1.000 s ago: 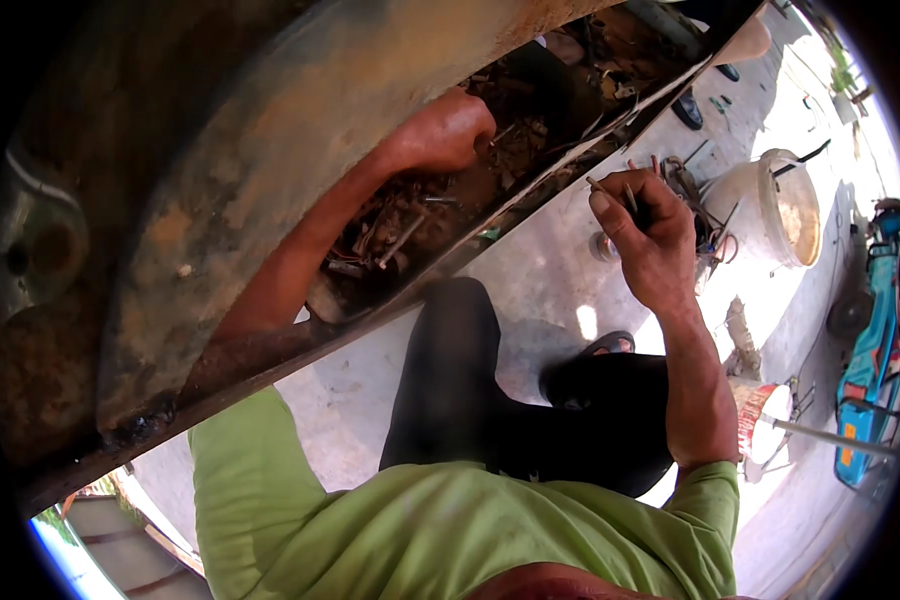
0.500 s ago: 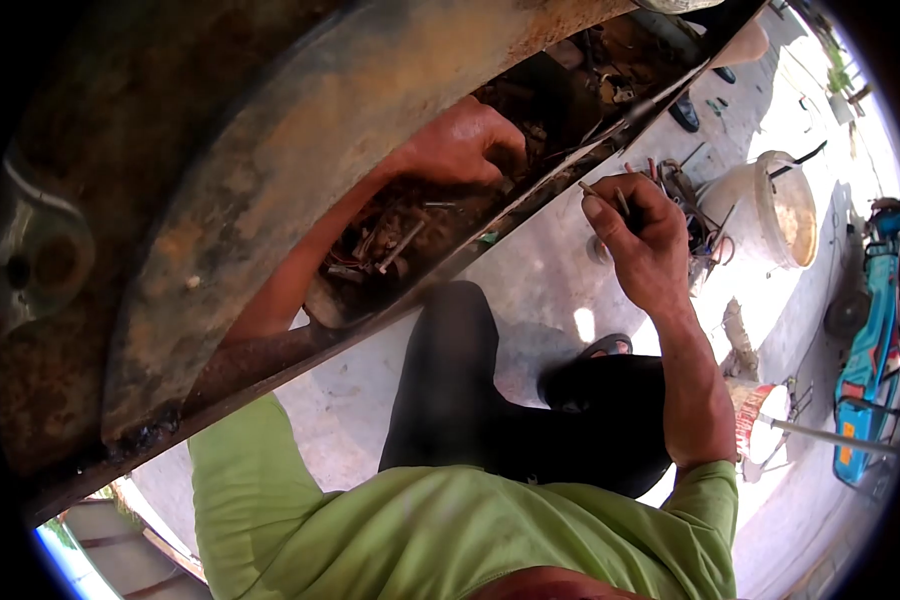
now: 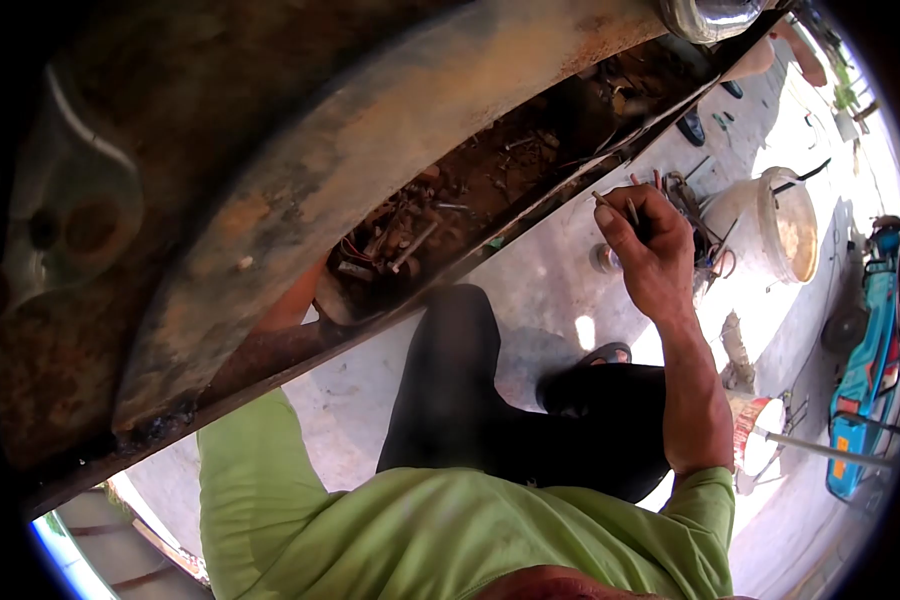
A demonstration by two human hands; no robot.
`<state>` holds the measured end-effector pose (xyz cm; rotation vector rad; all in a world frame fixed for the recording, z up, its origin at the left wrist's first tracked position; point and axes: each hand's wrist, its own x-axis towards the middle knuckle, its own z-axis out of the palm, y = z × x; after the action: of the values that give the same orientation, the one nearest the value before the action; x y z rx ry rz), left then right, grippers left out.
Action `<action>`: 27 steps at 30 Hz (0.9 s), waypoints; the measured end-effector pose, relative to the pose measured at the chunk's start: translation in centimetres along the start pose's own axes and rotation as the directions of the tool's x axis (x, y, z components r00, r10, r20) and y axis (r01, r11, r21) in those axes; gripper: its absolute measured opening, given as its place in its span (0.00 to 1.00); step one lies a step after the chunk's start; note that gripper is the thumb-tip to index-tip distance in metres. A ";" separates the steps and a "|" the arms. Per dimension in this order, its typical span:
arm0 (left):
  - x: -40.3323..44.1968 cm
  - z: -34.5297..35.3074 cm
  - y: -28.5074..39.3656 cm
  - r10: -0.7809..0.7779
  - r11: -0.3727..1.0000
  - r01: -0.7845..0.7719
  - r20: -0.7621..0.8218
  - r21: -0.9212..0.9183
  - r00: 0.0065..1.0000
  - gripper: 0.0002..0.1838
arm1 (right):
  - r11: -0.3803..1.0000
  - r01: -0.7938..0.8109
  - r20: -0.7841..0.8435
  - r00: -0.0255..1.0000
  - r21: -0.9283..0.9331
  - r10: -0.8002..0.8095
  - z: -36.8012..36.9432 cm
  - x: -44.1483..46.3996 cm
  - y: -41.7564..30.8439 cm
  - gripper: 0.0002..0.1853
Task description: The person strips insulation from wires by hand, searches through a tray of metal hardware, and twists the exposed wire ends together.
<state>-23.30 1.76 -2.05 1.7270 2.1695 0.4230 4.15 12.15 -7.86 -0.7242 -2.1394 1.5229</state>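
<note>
My right hand is raised over the floor beside the tray. Its fingers are closed on small thin rod-like pieces, whose exact kind I cannot make out. My left hand is hidden behind a large curved, rusty metal panel; only a bit of the left forearm shows below it. Under the panel, a long rusty metal tray holds loose screws, scraps and dirt. A larger bolt-like rod lies among them near the tray's lower end.
A whitish bucket stands on the concrete floor to the right, with a heap of tools and wires beside it. Farther right lies a blue-green machine. A red and white tub sits nearer me. Another person's foot is at the upper right.
My left hand has pulled back out of the tray's middle and gone behind the panel. The right hand stays almost in place, still gripping the small pieces. The view has shifted slightly.
</note>
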 end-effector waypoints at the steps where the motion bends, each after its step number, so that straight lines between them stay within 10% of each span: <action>1: -0.1 0.8 0.6 0.057 0.997 -0.056 -0.012 0.045 0.998 0.11 | 1.000 0.022 -0.009 1.000 -0.001 -0.022 0.0 0.0 -0.1 0.11; 10: 0.2 4.0 0.7 0.116 0.957 -0.145 0.125 0.251 0.985 0.10 | 0.999 0.037 -0.014 0.999 0.018 -0.037 0.2 0.3 0.4 0.12; 13: 0.4 1.7 0.9 -0.075 0.944 0.015 0.170 0.329 0.983 0.07 | 0.999 0.033 -0.014 0.999 -0.006 -0.033 0.2 0.3 0.3 0.11; 20: 2.4 2.3 -8.6 0.164 0.976 -0.172 -0.070 -0.136 0.984 0.01 | 1.000 0.016 -0.018 1.000 0.017 -0.015 0.4 0.3 0.4 0.11; 27: -0.1 0.6 -0.8 0.078 0.977 -0.094 0.088 0.193 0.993 0.07 | 1.000 0.003 -0.016 1.000 -0.024 -0.004 0.5 0.4 0.3 0.12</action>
<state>-23.72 1.54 -2.98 1.9122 2.1468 0.1603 3.60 12.17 -8.32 -0.7379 -2.1501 1.4868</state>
